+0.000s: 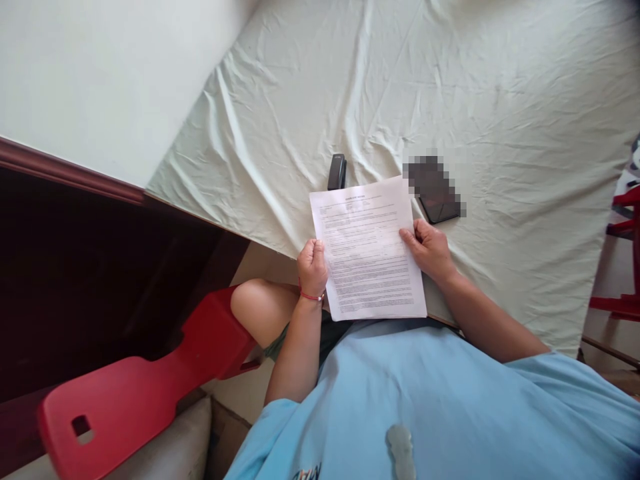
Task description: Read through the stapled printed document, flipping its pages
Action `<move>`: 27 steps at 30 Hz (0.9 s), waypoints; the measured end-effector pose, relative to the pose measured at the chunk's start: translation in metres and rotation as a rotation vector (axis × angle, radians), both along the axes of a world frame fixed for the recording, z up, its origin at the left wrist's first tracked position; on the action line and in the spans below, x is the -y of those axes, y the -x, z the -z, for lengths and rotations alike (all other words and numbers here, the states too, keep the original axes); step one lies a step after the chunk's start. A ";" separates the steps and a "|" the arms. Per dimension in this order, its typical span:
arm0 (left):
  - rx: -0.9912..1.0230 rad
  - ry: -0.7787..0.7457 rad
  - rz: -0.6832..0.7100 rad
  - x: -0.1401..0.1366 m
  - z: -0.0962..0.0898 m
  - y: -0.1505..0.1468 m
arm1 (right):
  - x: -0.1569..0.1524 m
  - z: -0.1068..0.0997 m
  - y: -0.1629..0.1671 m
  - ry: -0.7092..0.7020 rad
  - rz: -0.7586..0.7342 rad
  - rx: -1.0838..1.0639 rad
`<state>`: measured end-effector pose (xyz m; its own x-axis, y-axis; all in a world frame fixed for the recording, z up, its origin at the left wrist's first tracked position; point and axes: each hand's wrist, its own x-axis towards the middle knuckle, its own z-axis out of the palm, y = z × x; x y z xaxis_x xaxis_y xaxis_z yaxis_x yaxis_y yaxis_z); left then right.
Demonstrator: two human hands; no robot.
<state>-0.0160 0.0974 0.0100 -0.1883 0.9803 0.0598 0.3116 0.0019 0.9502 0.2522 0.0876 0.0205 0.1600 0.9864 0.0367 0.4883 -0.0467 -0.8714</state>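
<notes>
Printed paper [370, 257], white with dense lines of text, is held up at the table's front edge, its top leaning toward the far side. My left hand [313, 267], with a red string at the wrist, is closed on its left edge, thumb on top. On the right edge, my right hand [429, 250] pinches it between thumb and curled fingers. Whether it is one sheet or a small stack, I cannot tell. Just beyond the top edge stands a black stapler [337, 171], partly hidden by the paper. A dark, flat phone-like device [437, 193], partly pixelated, lies beyond my right hand.
A wrinkled pale green cloth [480, 100] covers the table. At lower left is a red plastic chair [150, 380] near my knee. A dark wooden panel [100, 267] borders the left side, and red furniture [623, 267] stands at the far right.
</notes>
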 end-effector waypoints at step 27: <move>-0.049 -0.013 -0.005 -0.001 -0.001 0.000 | 0.000 0.000 0.000 0.008 0.001 -0.034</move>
<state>-0.0155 0.0985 0.0109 -0.1899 0.9784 0.0821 0.3577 -0.0089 0.9338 0.2521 0.0871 0.0205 0.1621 0.9865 0.0235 0.4585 -0.0542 -0.8870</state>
